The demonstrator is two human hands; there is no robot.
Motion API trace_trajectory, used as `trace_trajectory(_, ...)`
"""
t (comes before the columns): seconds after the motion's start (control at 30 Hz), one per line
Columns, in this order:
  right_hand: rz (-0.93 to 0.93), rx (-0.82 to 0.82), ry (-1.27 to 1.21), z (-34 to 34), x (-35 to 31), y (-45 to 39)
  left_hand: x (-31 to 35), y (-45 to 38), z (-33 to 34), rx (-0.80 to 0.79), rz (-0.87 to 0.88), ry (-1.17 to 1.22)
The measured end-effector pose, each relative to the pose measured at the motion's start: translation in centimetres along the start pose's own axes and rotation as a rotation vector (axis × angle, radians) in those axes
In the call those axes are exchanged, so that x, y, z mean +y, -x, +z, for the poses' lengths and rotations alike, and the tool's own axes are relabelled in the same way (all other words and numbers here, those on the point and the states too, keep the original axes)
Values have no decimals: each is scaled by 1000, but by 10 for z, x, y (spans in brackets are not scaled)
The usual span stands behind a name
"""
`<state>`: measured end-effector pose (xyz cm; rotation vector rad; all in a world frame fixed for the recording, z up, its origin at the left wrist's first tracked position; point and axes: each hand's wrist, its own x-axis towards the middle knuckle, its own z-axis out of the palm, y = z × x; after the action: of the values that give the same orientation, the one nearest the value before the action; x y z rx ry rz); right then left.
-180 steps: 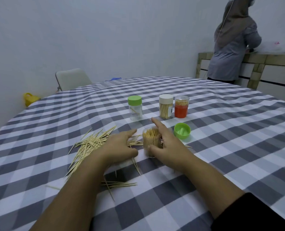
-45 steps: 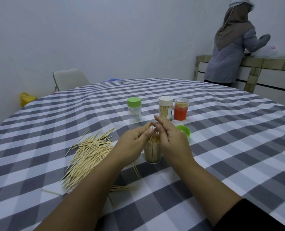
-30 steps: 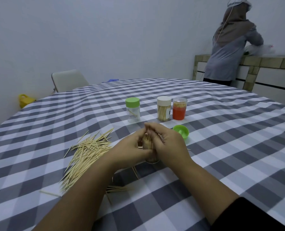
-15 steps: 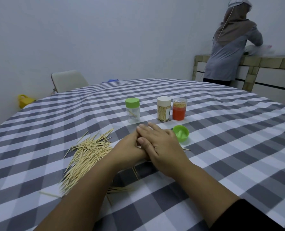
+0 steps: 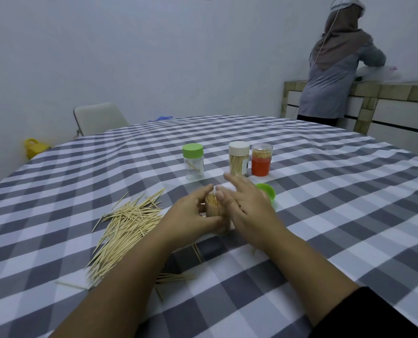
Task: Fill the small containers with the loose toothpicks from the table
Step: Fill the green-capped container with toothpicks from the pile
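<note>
— Wooden toothpicks (image 5: 127,223) lie loose in a heap at about 9 o'clock from the hands, on the checked tablecloth (image 5: 325,215); a few strays sit nearer, under the forearms. How would you say they handle?

— Light, thin and stiff, I judge, and sharp at the tips. They roll and scatter, so a pinch round the middle of a small aligned bundle looks safer than a grab at the ends

— And the container being filled?

— That open container (image 5: 214,211) stands between the hands, packed with upright sticks. The left hand (image 5: 190,218) grips its side, fingers and thumb curled round it. The right hand (image 5: 247,206) is released, fingers straight, touching the far side

— Likely to tip?

— It looks small and light; holding it low on the wall should steady it

— Farther out?

— Its green lid (image 5: 266,192) lies at 2 o'clock. Beyond, at 12 to 1 o'clock, stand a green-capped jar (image 5: 193,161), nearly empty, a white-capped jar (image 5: 238,158) and a red-based jar (image 5: 261,159), both stocked
</note>
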<state>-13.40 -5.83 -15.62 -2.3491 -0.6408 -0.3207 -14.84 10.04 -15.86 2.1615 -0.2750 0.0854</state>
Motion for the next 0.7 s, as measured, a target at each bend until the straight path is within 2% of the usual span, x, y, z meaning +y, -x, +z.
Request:
trace_trajectory(0.07,26,-34,-29,-1,2,0,1,0,0,1,7,23)
trace_trajectory(0.23,93,-1,-298,-3,1,0,2,2,1,38,25,-6)
trace_trajectory(0.33,109,179,-400,-6,6,-1,3,3,1,46,93,-120)
trace_trajectory(0.4,151,320,-248,-7,17,-3,3,4,1,48,135,-214)
trace_trajectory(0.43,197,339,-138,-7,22,-5,3,4,0,48,140,-239)
trace_trajectory(0.47,263,309,-28,-8,27,-7,3,4,0,49,139,-250)
trace_trajectory(0.57,472,79,177,-6,38,-8,4,5,1,50,146,-247)
trace_trajectory(0.63,509,5,233,-4,42,-8,5,6,1,56,175,-243)
trace_trajectory(0.7,502,12,264,-4,43,-8,6,5,2,52,204,-257)
